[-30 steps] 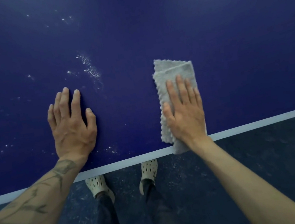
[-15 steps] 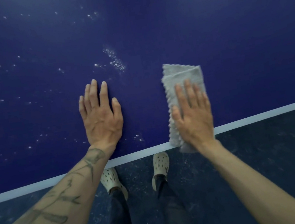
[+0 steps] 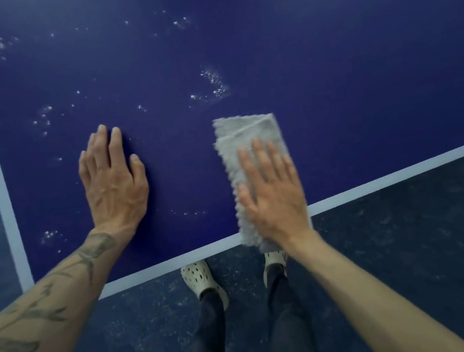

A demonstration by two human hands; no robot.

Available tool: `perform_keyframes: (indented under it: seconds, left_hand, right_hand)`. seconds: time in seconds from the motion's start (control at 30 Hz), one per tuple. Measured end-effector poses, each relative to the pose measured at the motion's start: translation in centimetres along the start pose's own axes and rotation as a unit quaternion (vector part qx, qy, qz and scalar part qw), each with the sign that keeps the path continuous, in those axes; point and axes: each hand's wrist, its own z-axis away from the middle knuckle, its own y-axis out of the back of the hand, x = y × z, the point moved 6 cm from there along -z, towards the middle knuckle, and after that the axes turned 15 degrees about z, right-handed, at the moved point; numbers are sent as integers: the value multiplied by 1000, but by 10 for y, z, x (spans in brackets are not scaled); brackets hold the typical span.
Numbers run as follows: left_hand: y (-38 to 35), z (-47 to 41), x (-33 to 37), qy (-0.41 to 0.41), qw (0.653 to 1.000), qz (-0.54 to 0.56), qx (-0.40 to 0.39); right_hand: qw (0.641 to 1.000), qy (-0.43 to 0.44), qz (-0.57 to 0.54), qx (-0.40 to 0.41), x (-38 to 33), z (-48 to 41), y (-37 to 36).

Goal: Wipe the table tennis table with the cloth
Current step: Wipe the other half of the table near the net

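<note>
blue table (image 3: 329, 72), white edge lines, wet specks | dark floor (image 3: 412, 240) | both hands flat: left hand (image 3: 113, 186) bare, right hand (image 3: 275, 193) pressing cloth (image 3: 246, 135)

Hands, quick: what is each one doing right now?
Left hand: open, flat on the table, holding nothing.
Right hand: open, pressing the cloth down flat.

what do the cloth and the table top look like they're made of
The cloth looks like grey microfibre or terry, matte and fuzzy, with a nubbly scalloped edge. The table tennis table seems a hard painted board, smooth dark blue with a soft sheen and a pale edge line.
</note>
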Motion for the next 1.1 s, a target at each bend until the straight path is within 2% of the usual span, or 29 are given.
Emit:
perform_keyframes:
  seconds: [0.1, 0.2, 0.33, 0.43, 0.5, 0.6, 0.7, 0.77, 0.83, 0.93, 1.0, 1.1]
  left_hand:
    - [2, -9, -11, -12, 1000, -6, -7]
    - [-2, -11, -15, -22, 1000, -7, -10]
    - [-2, -10, -15, -27, 1000, -8, 4]
    - [-1, -12, -14, -27, 1000, -6, 3]
    - [-1, -12, -14, -24, 1000, -6, 0]
    - [-1, -12, -16, -20, 1000, -5, 5]
    - [-3, -11, -17, -24, 1000, -7, 10]
    - [-2, -12, -18, -26, 999, -11, 14]
    - [-2, -13, -17, -30, 999, -12, 15]
    - [-1, -13, -15, -26, 1000, -9, 11]
    - [0, -14, -16, -22, 1000, -8, 9]
    - [-1, -13, -15, -22, 1000, -13, 3]
  right_hand:
    - [995, -102, -2, -18, 21, -15, 2]
    - [992, -124, -14, -5, -21, -45, 8]
    - [999, 0, -29, 23, -101, -43, 10]
    - [997, 77, -12, 22, -84, -27, 8]
    - [999, 31, 9, -4, -38, -32, 6]
    - [994, -105, 10, -25, 10, -59, 10]
    - [990, -140, 1, -5, -21, -93, 18]
    - [995, -100, -11, 4, -65, -104, 19]
    - [1000, -13, -10, 17, -101, -94, 19]
    - [995, 98, 0, 27, -96, -66, 15]
    - [998, 66, 12, 9, -54, -64, 12]
    - [996, -78, 19, -28, 3, -88, 14]
